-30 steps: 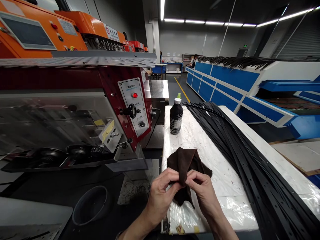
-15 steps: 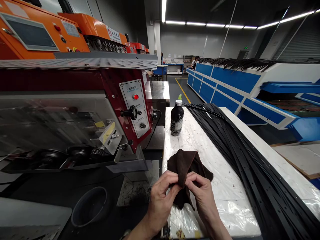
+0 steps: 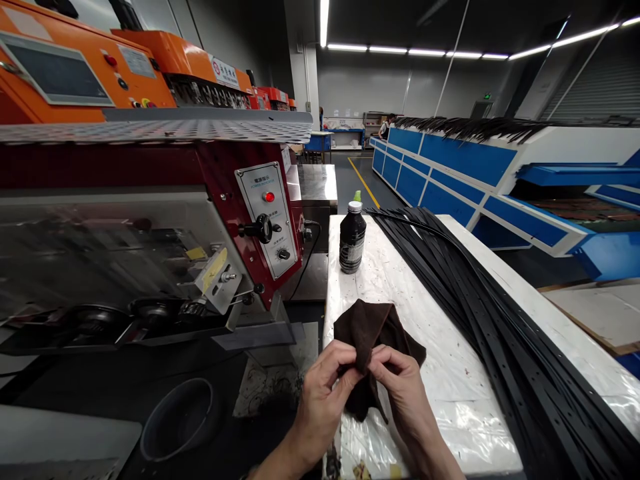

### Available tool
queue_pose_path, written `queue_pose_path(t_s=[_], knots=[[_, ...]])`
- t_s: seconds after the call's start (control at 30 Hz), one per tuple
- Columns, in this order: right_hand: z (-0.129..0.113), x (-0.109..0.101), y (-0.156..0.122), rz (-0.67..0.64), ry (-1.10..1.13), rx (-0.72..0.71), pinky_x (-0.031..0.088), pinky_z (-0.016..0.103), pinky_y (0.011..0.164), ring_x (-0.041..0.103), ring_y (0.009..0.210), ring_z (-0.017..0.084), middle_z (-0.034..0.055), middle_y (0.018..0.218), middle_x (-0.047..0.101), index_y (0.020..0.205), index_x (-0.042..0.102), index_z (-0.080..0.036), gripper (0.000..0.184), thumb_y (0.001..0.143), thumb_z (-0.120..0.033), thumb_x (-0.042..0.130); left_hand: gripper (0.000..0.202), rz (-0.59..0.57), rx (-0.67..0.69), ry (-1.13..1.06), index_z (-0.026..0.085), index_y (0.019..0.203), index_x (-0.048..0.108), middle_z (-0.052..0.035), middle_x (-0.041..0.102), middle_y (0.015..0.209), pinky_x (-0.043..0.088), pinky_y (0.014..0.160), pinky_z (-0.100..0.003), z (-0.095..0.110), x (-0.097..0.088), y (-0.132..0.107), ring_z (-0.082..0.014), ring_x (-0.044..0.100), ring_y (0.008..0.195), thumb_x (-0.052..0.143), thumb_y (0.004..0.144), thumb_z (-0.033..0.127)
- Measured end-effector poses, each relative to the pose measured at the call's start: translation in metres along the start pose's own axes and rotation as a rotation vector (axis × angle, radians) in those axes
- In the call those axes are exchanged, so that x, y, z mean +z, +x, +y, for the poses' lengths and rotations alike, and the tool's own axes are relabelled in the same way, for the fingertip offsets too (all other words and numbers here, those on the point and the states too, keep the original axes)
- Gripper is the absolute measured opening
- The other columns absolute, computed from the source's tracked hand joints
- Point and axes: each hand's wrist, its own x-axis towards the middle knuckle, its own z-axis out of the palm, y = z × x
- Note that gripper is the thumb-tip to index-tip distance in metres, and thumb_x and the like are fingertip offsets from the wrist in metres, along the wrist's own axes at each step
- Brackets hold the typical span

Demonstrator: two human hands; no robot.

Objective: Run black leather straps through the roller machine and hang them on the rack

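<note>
Head view, from the hands outward. Left hand: thumb and fingers pinched together on a fold of dark brown cloth. Right hand: thumb and fingertips likewise gripping the cloth, just beside the left fingertips. Dark brown cloth, one piece: gathered at the pinch, its upper part spread beyond the hands, a loose corner hanging down between them; located over the near left part of a white work table, whose surface is glossy, wrinkled and flecked with dark specks.

Bottle, one: dark, white-capped, pale-labelled, upright on the table beyond the cloth and apart from it. Black strips, a long bundle: perforated with small holes, laid lengthwise along the table to the right of cloth and bottle.

Left of the table: dark red machine, with a silver control panel bearing a lit red lamp and black knobs. Below it, on the floor: round dark tub. Upper left: orange machine with a screen.

Right background: blue-and-white unit, dark strands along its top.
</note>
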Motion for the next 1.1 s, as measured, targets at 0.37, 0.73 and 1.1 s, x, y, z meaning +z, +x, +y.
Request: queue_pose_path(t_s=[0.37,0.73,1.1], knots=[[0.010,0.007,-0.004,0.062,0.145,0.080,0.042,0.024,0.067,0.054,0.071,0.014,0.0010,0.073,0.065,0.065,0.071,-0.018,0.021,0.072,-0.034,0.082,0.011,0.064,-0.186,-0.245,0.022,0.096,0.061,0.0018,0.059,0.086,0.048,0.077,-0.020,-0.007,0.007,-0.007,-0.0098,0.058,0.082,0.058,0.088,0.029],[-0.009,-0.011,-0.001,-0.106,-0.228,-0.090,0.045,0.028,0.068,0.061,0.068,0.017,0.0004,0.069,0.070,0.062,0.073,-0.022,0.014,0.069,-0.028,0.083,0.019,-0.302,-0.310,-0.097,0.017,0.086,0.063,-0.0001,0.053,0.085,0.040,0.071,-0.025,0.016,-0.024,0.008,-0.0116,0.051,0.078,0.060,0.085,0.035],[-0.014,-0.009,-0.002,-0.074,-0.381,-0.289,0.047,0.035,0.073,0.063,0.072,0.021,0.0024,0.069,0.071,0.062,0.073,-0.024,0.013,0.070,-0.028,0.083,0.022,-0.344,-0.657,-0.535,0.013,0.087,0.066,-0.0029,0.061,0.080,0.040,0.074,-0.024,0.012,-0.027,0.011,-0.0116,0.054,0.074,0.069,0.075,0.031]])
